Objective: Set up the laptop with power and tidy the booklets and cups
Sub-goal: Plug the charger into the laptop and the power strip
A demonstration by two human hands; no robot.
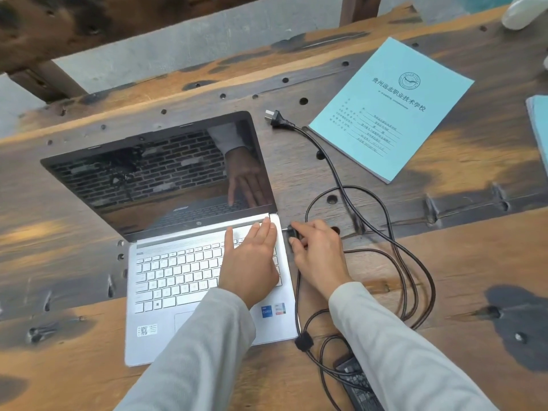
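- Rough wooden table [444, 262], dark-stained planks with knots, drilled holes and pale worn patches; grey wall behind.
- Silver laptop [166, 277] sits open at near left, lid up, screen dark and glossy, reflecting brick and my arm.
- My left hand [252, 262] lies flat and unclenched on the right end of the keyboard deck, gripping nothing, apparently bracing the machine.
- My right hand [318, 256] pinches the small black connector [293, 232] at the laptop's right edge, just beside the hinge corner. I cannot tell if it is fully seated.
- Step in hand, as I judge: plugging the power lead into the laptop.
- Black cable [415, 262], braided-looking, loops loosely to the right; a strap gathers it near the laptop's front corner. Adapter brick [355, 384] lies at the near edge between my sleeves.
- Wall plug [277, 118] rests loose on the table beyond the laptop, prongs bare, not in any socket.
- Next move likely calls for a straight push, then carrying the plug to an outlet; none visible.
- Pale blue booklet [391, 108], thin, matte, printed cover, lies far right; another's edge [538, 120] shows at far right. Booklets untidied.
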